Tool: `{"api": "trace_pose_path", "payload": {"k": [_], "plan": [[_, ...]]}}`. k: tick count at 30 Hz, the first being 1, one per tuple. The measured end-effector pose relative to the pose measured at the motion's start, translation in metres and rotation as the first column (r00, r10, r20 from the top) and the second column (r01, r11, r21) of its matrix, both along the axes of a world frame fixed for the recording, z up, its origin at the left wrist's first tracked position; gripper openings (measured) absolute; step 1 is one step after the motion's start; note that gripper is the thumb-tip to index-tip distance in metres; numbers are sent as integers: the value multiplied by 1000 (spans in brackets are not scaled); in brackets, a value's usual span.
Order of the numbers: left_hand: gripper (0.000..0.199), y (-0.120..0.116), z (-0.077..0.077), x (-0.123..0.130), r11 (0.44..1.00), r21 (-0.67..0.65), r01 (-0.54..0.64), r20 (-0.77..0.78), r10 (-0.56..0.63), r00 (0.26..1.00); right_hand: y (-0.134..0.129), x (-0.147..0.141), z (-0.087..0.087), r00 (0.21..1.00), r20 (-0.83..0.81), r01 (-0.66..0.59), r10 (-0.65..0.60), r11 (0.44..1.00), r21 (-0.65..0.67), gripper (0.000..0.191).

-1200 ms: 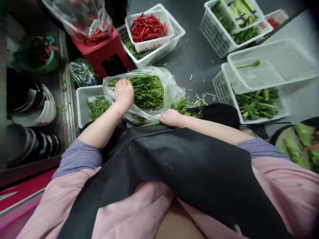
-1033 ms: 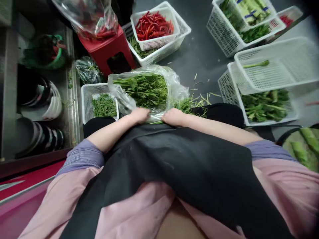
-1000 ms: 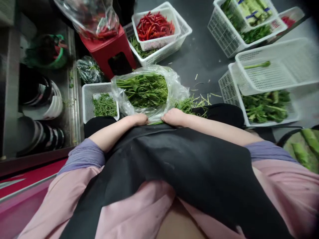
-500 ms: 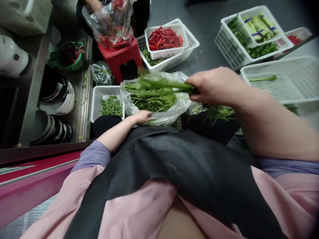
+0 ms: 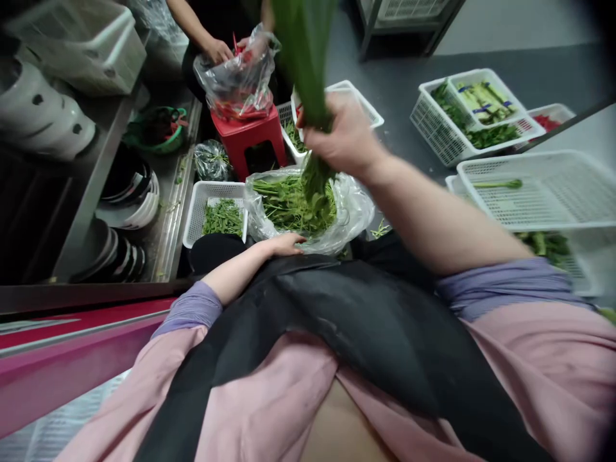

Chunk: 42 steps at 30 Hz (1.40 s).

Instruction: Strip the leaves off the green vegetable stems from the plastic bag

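Note:
My right hand is closed around a bunch of leafy greens, raised over the bag. The stalks point up, blurred by motion, and the leafy end hangs below my fist. Beneath it, a clear plastic bag stands open between my knees, with loose green stems inside. At the bag's near rim, my left hand grips the plastic, its fingertips partly hidden. A white basket with cut greens sits left of the bag.
A co-worker's hands work over a bag of red chillies on a red stool. White baskets stand on the right, one with a single stalk. Stacked bowls fill a metal shelf at left.
My right hand has swung from the right up and over the bag, turning the greens from level to upright. My left hand stays at the bag's rim. The view has shifted.

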<state>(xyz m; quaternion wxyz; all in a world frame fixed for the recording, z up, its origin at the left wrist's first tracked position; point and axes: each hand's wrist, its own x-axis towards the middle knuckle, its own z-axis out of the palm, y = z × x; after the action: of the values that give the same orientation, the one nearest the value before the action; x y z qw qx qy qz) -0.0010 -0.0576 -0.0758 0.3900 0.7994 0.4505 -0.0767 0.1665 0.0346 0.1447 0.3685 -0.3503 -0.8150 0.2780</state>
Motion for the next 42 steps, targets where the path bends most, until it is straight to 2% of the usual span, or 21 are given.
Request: {"api": "trace_pose_path", "payload": {"k": [2, 5, 6, 8, 10, 11, 12, 13, 14, 15, 17, 19, 21, 23, 25, 28, 30, 33, 37, 39, 42], "plan": [[52, 0, 8, 0, 998, 24, -60, 5, 60, 998, 1, -23, -56, 995, 96, 26, -16, 994, -102, 19], [48, -2, 24, -7, 997, 70, -43, -109, 51, 993, 4, -33, -129, 986, 163, 69, -37, 978, -196, 20], [45, -3, 32, -13, 997, 76, -24, -168, 37, 985, 6, -32, -144, 982, 187, 66, -23, 971, -230, 20], [36, -2, 49, -29, 997, 62, -37, -249, 51, 967, 9, -28, -160, 981, 195, 43, 12, 960, -275, 22], [27, 3, 69, -45, 977, 105, -188, -197, 206, 959, 11, -25, -158, 986, 157, -4, 56, 949, -314, 23], [27, 8, 79, -52, 930, 173, -325, -84, 342, 936, 12, -25, -152, 988, 127, -35, 82, 942, -335, 24], [32, 14, 88, -55, 842, 232, -487, 90, 480, 872, 12, -25, -145, 988, 99, -73, 115, 932, -355, 24], [39, 21, 95, -56, 733, 232, -640, 303, 570, 763, 12, -27, -137, 985, 75, -119, 158, 920, -374, 24], [46, 29, 102, -55, 649, 151, -746, 506, 597, 622, 11, -29, -128, 977, 61, -166, 205, 906, -390, 24], [50, 37, 109, -51, 622, 11, -783, 656, 587, 475, 10, -32, -120, 966, 56, -210, 253, 890, -404, 23], [49, 51, 120, -38, 663, -250, -706, 794, 558, 243, 8, -37, -105, 945, 60, -266, 321, 863, -429, 20], [40, 62, 130, -26, 675, -360, -644, 830, 547, 109, 7, -38, -93, 941, 34, -282, 336, 836, -470, 17], [34, 68, 137, -19, 630, -375, -680, 848, 530, 24, 7, -35, -85, 950, -56, -289, 309, 793, -537, 22], [33, 71, 141, -18, 558, -374, -741, 852, 522, -37, 8, -27, -84, 951, -164, -306, 261, 742, -597, 31], [34, 74, 138, -21, 474, -385, -792, 845, 527, -96, 8, -19, -90, 950, -234, -308, 205, 727, -614, 37], [36, 79, 129, -26, 360, -410, -838, 826, 536, -174, 7, -10, -104, 956, -272, -248, 110, 796, -552, 34], [39, 82, 124, -27, 318, -418, -851, 819, 538, -201, 5, -7, -111, 961, -277, -165, 29, 861, -481, 28], [41, 84, 123, -23, 298, -407, -863, 822, 532, -204, 0, -8, -107, 970, -242, -67, -28, 924, -376, 25], [42, 83, 130, -12, 302, -407, -862, 817, 541, -197, -7, -17, -93, 990, -132, -80, 46, 961, -266, 23], [41, 81, 133, -9, 322, -415, -851, 810, 556, -185, -7, -22, -91, 994, -100, -75, 49, 959, -274, 20], [39, 76, 135, -11, 354, -423, -834, 804, 571, -165, -1, -22, -94, 985, -169, -103, 42, 921, -376, 16]]}}
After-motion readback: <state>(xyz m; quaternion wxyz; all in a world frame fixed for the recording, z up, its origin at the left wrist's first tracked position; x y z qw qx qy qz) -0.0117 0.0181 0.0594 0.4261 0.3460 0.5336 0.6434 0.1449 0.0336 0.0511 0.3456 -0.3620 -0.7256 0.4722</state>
